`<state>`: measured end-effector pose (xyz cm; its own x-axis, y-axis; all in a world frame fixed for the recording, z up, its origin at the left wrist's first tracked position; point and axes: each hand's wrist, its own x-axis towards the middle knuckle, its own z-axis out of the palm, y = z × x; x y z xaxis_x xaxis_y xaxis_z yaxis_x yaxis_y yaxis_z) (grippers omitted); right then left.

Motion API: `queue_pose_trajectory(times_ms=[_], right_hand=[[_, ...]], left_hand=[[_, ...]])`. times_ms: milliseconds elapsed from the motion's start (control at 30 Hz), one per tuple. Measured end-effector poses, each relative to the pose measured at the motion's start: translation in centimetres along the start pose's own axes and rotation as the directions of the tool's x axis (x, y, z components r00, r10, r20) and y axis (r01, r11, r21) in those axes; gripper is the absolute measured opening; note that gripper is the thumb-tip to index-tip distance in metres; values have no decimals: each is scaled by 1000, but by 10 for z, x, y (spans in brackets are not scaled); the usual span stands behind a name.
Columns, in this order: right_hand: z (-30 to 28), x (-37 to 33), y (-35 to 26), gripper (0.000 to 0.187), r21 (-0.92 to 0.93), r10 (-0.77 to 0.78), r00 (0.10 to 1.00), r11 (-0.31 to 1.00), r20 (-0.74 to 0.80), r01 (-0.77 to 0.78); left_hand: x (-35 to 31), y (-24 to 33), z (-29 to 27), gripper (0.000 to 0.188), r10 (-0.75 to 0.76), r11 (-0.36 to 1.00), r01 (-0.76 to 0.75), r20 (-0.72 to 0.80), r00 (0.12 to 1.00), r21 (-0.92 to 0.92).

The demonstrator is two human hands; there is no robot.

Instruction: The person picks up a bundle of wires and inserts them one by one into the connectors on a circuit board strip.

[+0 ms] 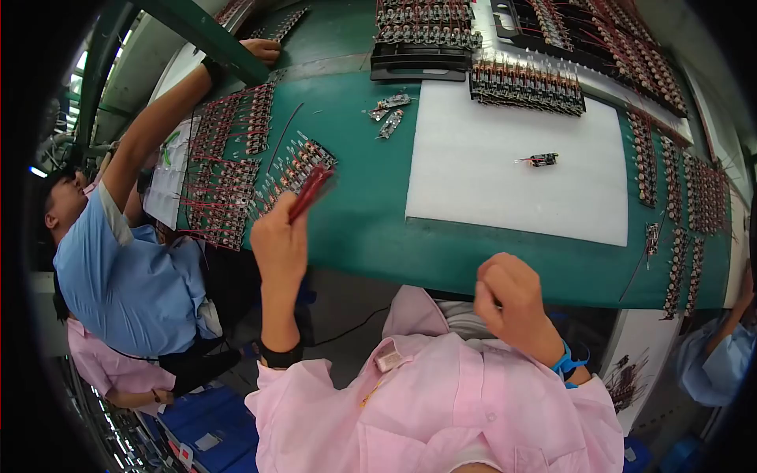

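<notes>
My left hand (280, 244) is closed around a slender dark-red thing (311, 194), blurred, its exact kind unclear. It is raised at the left over the bench's front edge, beside a row of small circuit boards (293, 167) with clear bulb-like tips. My right hand (509, 296) is curled into a loose fist at the front edge, and nothing shows in it. Beyond that hand lies a white foam sheet (505, 197), with one small circuit board (542, 160) on it. Two more loose boards (389, 123) rest on the green mat (355, 229) left of the sheet.
Boards with red wires (229, 189) cover the left side; more board rows (694, 189) line the right. A black tray (418, 67) and a dense board row (527, 85) stand at the back. At left, a co-worker in blue (130, 276) reaches past a green post (209, 35).
</notes>
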<state>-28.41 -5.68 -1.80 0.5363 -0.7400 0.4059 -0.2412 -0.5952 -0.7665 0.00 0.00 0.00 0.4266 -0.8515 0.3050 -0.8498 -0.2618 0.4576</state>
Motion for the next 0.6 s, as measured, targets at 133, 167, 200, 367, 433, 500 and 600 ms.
queue_pose_trajectory(times_ms=[133, 167, 200, 367, 433, 500, 600], right_hand=[[18, 12, -9, 13, -40, -191, 938, 977, 290, 211], [20, 12, -8, 12, -40, -189, 920, 976, 344, 215], [21, 11, -7, 10, -42, -185, 899, 975, 396, 219], [21, 8, -3, 6, -76, -136, 902, 980, 409, 182], [19, 9, -3, 6, -90, -125, 907, 980, 403, 175], [17, 11, -1, 6, -110, -113, 913, 979, 392, 169], [14, 10, 3, 6, -98, -115, 924, 982, 364, 161]], left_hand=[[21, -12, -20, 46, -261, 924, 236, 47, 964, 302], [21, -12, -19, 47, -239, 916, 206, 55, 969, 344], [20, -12, -18, 49, -217, 906, 176, 65, 974, 385], [16, -23, -6, 54, -154, 872, 95, 84, 985, 481], [17, -25, -8, 54, -164, 874, 92, 112, 980, 478], [20, -22, -13, 54, -191, 873, 93, 161, 968, 480], [21, -23, -12, 53, -193, 888, 94, 178, 965, 451]])
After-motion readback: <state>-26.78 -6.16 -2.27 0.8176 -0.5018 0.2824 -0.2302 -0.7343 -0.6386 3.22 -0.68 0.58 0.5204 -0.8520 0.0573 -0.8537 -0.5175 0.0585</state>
